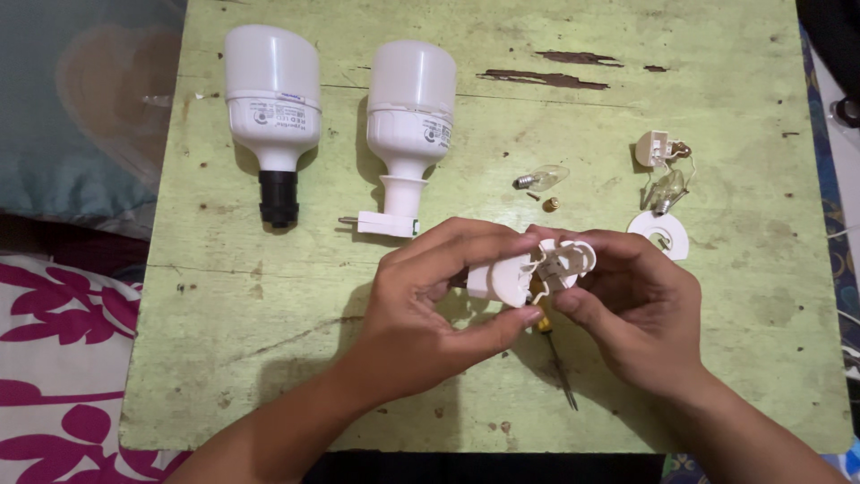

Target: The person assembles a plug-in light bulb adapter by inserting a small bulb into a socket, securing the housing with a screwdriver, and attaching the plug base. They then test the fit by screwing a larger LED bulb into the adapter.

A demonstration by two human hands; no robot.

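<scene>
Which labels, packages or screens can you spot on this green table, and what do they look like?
Printed band on the left bulb: rear left of the table, small grey marks round its white base.
Printed band on the middle bulb: beside it, grey marks and a round symbol on white.
No packages, signs or screens show.

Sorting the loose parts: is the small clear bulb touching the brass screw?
Apart. The head view shows bare green table between the small clear bulb and the brass screw.
</scene>
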